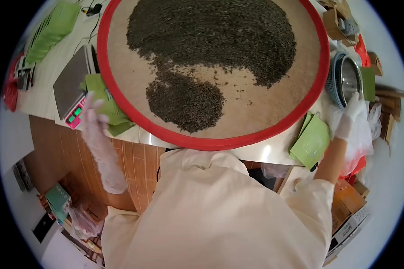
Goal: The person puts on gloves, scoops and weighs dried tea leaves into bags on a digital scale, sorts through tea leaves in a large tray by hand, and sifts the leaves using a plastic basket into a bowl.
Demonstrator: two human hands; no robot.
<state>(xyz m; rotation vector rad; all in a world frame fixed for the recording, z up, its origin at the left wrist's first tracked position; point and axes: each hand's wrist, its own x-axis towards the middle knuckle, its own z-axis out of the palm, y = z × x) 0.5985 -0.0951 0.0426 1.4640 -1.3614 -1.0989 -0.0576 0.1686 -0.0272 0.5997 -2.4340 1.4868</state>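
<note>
My left hand [94,117], in a thin translucent glove, is held over the table's left front edge. Its fingers are somewhat apart and look empty, close to green pouches [107,101] and a digital scale [74,85] with a lit display. My right hand [352,114], gloved in white, reaches to the far right. Its fingers close on the near rim of a metal bowl [349,78], which sits tilted in a blue-grey basket [333,80]. Between my hands is a large round tray [251,114] with a red rim, bearing dark loose leaves [211,33] and a smaller separate heap [185,102].
A stack of green pouches [54,31] stands at the back left. More green pouches [310,141] lie right of the tray. Cardboard boxes [345,201] and a white plastic bag [361,139] crowd the right side. Wooden flooring [67,145] shows at left.
</note>
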